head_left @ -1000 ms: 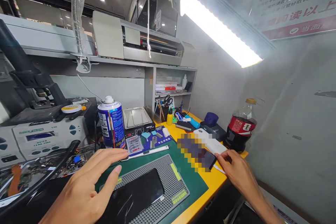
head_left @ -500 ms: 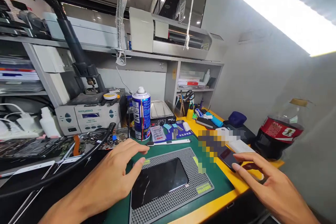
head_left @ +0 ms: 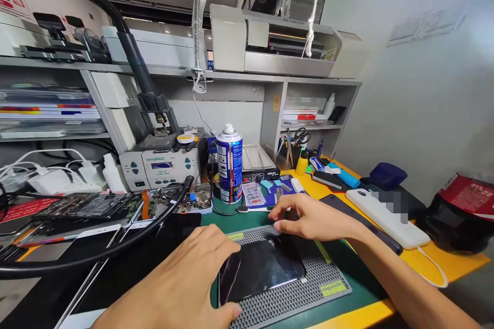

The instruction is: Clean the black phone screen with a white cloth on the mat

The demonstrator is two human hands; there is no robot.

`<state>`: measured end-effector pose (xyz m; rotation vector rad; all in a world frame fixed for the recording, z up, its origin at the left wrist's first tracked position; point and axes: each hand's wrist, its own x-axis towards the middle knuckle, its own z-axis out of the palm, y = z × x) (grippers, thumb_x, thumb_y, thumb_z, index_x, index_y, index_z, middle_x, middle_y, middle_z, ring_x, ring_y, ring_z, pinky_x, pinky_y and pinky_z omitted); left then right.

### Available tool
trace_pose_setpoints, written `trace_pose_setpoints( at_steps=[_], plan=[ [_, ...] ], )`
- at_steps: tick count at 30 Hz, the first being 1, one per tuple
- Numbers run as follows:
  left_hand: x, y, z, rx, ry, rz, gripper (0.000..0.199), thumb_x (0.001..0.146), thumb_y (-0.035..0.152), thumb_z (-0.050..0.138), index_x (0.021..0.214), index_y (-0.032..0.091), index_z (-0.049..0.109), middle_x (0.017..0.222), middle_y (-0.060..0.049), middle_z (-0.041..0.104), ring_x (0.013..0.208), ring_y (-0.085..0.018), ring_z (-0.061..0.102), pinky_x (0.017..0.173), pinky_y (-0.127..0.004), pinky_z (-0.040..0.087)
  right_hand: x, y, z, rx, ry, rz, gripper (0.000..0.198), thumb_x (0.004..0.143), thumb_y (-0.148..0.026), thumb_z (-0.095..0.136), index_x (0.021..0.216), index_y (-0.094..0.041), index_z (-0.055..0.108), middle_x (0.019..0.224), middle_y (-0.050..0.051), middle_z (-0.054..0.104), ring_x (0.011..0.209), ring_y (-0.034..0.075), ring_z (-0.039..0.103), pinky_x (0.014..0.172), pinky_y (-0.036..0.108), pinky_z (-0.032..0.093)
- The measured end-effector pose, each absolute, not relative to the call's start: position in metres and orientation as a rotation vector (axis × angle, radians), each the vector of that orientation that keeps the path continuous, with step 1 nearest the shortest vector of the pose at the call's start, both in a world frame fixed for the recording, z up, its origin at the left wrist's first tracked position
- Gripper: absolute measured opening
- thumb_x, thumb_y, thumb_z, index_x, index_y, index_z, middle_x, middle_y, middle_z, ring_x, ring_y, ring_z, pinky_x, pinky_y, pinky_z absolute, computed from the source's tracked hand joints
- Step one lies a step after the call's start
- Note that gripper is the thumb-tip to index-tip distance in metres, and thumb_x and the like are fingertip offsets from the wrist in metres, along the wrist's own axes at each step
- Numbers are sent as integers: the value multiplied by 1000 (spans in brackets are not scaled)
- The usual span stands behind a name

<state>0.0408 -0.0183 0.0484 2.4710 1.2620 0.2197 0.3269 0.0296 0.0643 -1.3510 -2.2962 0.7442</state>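
Note:
A black phone screen (head_left: 266, 267) lies face up, slightly slanted, on a grey textured mat (head_left: 328, 272). My left hand (head_left: 193, 277) is open at the screen's left end, its thumb near the close corner and its fingers by the far one. Over the far right part of the screen, my right hand (head_left: 304, 216) curves with thumb and forefinger slightly apart. Nothing shows between those fingertips. Just behind them is a thin white tool with a dark tip (head_left: 254, 209), its right end hidden by the hand.
A blue spray can (head_left: 229, 164) stands behind the mat. On the left are opened phone boards (head_left: 92, 208) and a black hose (head_left: 146, 216) in front of a grey station (head_left: 162, 164). A white phone (head_left: 389, 218) and a cola bottle (head_left: 459, 213) are on the right.
My right hand has left the dark phone on the right side and moved left over the mat. My left hand has come lower around the screen's left end. The view has shifted right.

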Motion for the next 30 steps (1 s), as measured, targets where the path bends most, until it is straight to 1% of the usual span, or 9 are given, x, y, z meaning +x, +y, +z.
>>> trace_pose_setpoints(
  at_steps=[3,7,10,13,16,21,24,27,30],
  plan=[
    [45,-21,54,2438,1273,126,43,76,28,70,119,28,66,125,-5,62,122,-31,53,110,-48,41,324,36,57,-1309,-2367,800,18,87,-31,67,100,-22,76,97,2,75,82,20,67,70,27,49],
    [50,-22,60,2422,1273,68,46,78,23,71,123,24,64,127,-7,61,127,-32,48,116,-53,31,329,31,48,-1308,-2412,833,27,84,-34,71,107,-21,74,109,6,71,97,24,65,87,33,50],
    [51,-21,59,2384,1261,83,45,79,23,70,124,24,64,126,-7,62,124,-31,51,115,-51,33,327,24,46,-1324,-2439,815,38,82,-34,71,117,-19,70,118,9,66,107,27,62,97,37,47],
    [49,-19,56,2347,1257,109,55,77,25,71,131,24,62,135,-10,59,130,-34,49,115,-50,34,321,18,47,-1354,-2484,755,42,83,-32,69,123,-18,66,121,10,63,115,28,57,104,38,42],
    [46,-18,50,2346,1245,203,63,76,28,72,138,26,58,143,-11,56,135,-35,47,115,-50,35,315,14,48,-1375,-2517,725,42,81,-29,68,121,-19,65,119,9,61,113,27,57,102,38,44],
    [42,-17,39,2370,1250,320,65,77,31,70,140,24,56,146,-13,55,137,-37,46,115,-51,34,310,14,50,-1398,-2528,685,36,77,-28,69,112,-21,64,112,8,60,104,28,58,93,39,47],
    [43,-19,42,2413,1239,427,59,78,30,67,136,23,60,142,-14,60,134,-37,50,113,-49,37,308,16,50,-1400,-2508,693,32,76,-28,69,107,-20,64,108,8,61,100,27,58,89,38,47],
    [48,-22,52,2430,1259,378,55,75,31,69,129,20,66,133,-16,65,125,-39,56,108,-50,41,307,18,48,-1405,-2483,707,31,76,-27,69,105,-20,64,104,6,63,97,25,59,86,36,47],
    [51,-21,54,2406,1289,235,62,71,30,71,131,15,65,138,-22,62,128,-43,54,108,-53,42,307,19,48,-1408,-2474,735,31,75,-26,69,105,-21,64,103,5,63,95,24,59,84,34,46]
  ],
)
